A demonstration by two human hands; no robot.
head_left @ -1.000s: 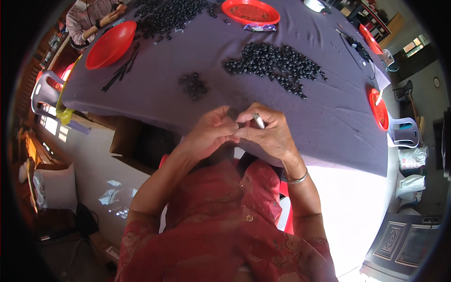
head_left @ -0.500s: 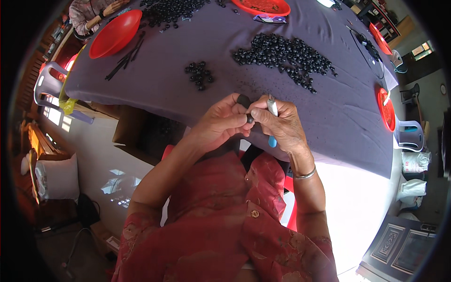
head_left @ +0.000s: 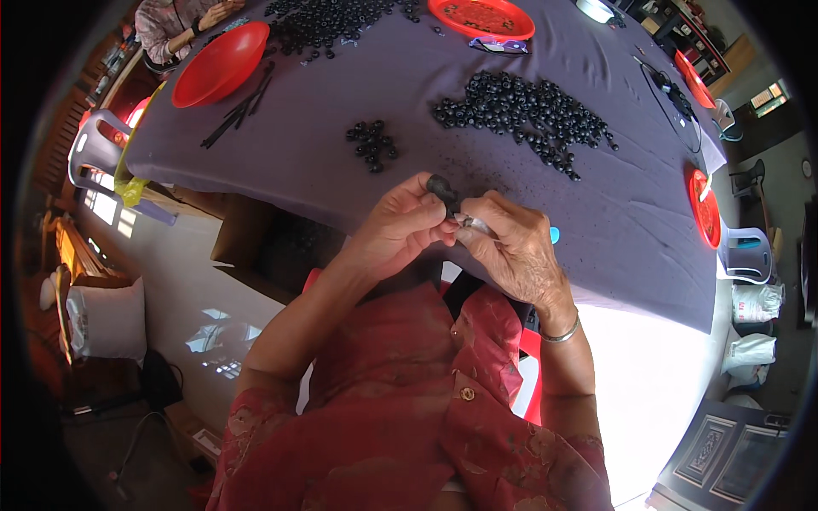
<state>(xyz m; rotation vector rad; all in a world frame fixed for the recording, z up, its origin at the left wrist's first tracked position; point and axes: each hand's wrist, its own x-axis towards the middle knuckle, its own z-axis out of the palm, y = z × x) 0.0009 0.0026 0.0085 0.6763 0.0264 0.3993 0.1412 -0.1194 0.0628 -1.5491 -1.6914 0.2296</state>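
My left hand is closed in a pinch on a small black round piece, just off the table's near edge. Its index fingertip wears a black cover. Meeting it from the right, my right hand grips a slim white pen-like knife. The tip points left at the black piece, and its blue end sticks out behind the fingers. What the tip touches is too small to make out. Beyond the hands lie a small cluster of black round pieces and a larger heap of them.
A purple-grey cloth covers the table, dark crumbs scattered near my hands. Red trays and a red plate stand around it. Black strips lie at left. Another person's hand is at the far left, beside another black heap.
My right hand has turned the knife from upright to lying sideways, tip against the piece in my left hand. The whole view has shifted slightly.
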